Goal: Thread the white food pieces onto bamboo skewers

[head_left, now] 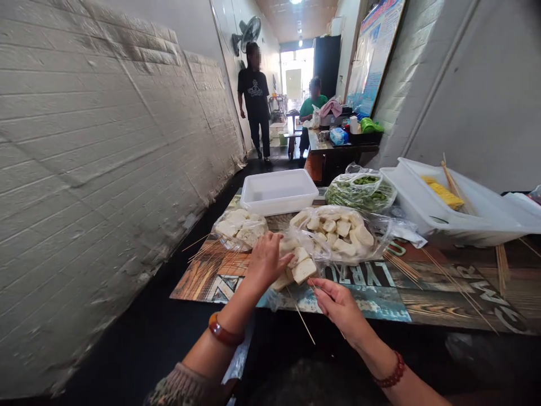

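My right hand (336, 304) pinches a thin wooden skewer (311, 283) just below a pale, tofu-like block (304, 271). My left hand (266, 260) hovers beside that block with thumb and fingers apart; nothing shows in its grasp. Another skewer (301, 316) points toward me from the pale pieces between my hands. Beyond my hands lies a clear plastic bag of white blocks (338, 234). Further left, a second bag of pale pieces (240, 226) has several skewers (203, 248) sticking out beside it.
A white plastic tub (279, 192) stands behind the bags. To its right are a bag of green vegetables (359, 192) and stacked white trays (469, 223) with a yellow packet (443, 193). Loose skewers (403, 267) lie on the patterned tabletop (426, 301). Two people are farther back.
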Motion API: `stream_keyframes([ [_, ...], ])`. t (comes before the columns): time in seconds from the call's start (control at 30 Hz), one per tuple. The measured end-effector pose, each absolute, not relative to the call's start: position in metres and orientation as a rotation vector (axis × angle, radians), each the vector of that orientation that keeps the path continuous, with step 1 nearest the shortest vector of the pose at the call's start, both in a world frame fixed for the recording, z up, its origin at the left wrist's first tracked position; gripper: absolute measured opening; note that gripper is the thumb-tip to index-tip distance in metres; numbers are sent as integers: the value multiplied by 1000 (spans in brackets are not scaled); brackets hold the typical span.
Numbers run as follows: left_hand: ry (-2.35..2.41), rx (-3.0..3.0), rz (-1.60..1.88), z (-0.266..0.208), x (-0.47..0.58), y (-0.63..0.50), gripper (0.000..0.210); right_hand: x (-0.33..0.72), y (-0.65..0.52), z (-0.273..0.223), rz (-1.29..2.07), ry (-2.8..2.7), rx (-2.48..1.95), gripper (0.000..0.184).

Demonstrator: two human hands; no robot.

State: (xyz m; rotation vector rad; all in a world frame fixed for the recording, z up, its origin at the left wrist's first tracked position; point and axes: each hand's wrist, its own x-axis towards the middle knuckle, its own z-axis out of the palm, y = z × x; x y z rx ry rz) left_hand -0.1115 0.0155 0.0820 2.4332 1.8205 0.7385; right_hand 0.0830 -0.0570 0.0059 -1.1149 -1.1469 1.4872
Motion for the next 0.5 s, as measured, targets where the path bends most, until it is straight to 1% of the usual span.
stream_keyframes([
  [0.07, 1859, 2472, 647, 78, -109, 27, 19, 85, -57, 6, 1484, -1140, -1112, 49],
  [0.1, 1854, 2464, 650, 76, -109, 31, 8, 85, -56, 7, 1490, -1140, -1110, 49],
  [0.13, 1830, 2422, 700, 74, -109, 35, 3, 86, -56, 8, 1499, -1140, -1105, 49],
  [0.2, 1766, 2262, 875, 72, -113, 42, 13, 88, -55, 10, 1518, -1137, -1088, 50],
  [0.27, 1730, 2092, 1024, 74, -119, 47, 14, 90, -55, 13, 1550, -1120, -1068, 52],
  [0.37, 1737, 1962, 1128, 85, -133, 51, 16, 93, -56, 15, 1606, -1073, -1035, 55],
  [0.5, 1720, 1775, 1262, 99, -149, 50, 21, 96, -56, 16, 1672, -1028, -994, 53],
])
